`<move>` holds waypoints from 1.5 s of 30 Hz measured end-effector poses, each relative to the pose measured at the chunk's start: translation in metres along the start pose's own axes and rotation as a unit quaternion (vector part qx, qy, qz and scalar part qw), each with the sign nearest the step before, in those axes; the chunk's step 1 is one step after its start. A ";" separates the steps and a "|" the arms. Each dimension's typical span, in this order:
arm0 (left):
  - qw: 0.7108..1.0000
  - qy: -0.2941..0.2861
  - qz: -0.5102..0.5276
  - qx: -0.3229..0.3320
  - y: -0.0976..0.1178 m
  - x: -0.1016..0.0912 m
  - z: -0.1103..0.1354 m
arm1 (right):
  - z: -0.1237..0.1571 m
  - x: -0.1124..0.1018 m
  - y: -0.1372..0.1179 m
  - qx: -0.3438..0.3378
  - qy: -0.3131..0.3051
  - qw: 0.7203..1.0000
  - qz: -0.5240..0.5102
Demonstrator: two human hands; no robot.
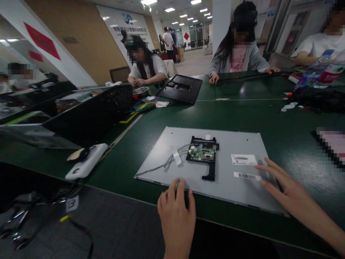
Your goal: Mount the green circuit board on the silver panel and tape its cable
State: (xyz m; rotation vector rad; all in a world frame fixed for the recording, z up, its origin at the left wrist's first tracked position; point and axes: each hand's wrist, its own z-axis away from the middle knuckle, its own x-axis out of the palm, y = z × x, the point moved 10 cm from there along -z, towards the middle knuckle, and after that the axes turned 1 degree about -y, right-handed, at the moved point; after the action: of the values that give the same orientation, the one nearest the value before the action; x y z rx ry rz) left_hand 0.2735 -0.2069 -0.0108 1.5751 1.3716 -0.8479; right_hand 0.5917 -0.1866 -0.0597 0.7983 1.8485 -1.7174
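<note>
A grey metal display panel (pixel 237 144) lies flat on the green table (pixel 283 118) in front of me. A green circuit board in a black bracket (pixel 202 153) sits at its middle, with grey cables (pixel 172 160) running left. White labels (pixel 244 159) are stuck on its right part. My left hand (pixel 176 208) rests at the panel's near edge, fingers held together and lying flat on it, holding nothing. My right hand (pixel 280 185) lies spread over the panel's near right corner, fingers apart, also holding nothing.
A white device (pixel 86 160) lies near the table's left front edge. A black back cover (pixel 181 89) and a black monitor (pixel 91 113) sit further back left. Across the table, three seated people work; bottles (pixel 318 72) stand at the far right.
</note>
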 end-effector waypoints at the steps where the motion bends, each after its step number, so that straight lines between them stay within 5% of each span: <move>1: 1.000 0.002 -0.004 -0.002 -0.003 -0.001 -0.002 | -0.002 0.004 -0.005 -0.013 -0.007 1.000 0.004; 20: 0.993 0.072 -0.027 -0.085 -0.068 -0.006 -0.035 | -0.035 0.073 -0.076 -0.088 -0.108 0.989 -0.040; 39: 0.990 0.099 -0.021 -0.103 -0.073 -0.001 -0.027 | -0.054 0.135 -0.137 -0.123 -0.262 0.956 0.047; 45: 0.991 0.090 -0.014 -0.099 -0.075 0.001 -0.028 | -0.056 0.137 -0.143 -0.158 -0.253 0.950 0.095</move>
State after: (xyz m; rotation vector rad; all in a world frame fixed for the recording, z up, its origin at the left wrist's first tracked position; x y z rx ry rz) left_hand 0.1988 -0.1793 -0.0131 1.5085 1.5589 -0.5771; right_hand 0.3953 -0.1238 -0.0493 0.3475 1.5715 -1.3041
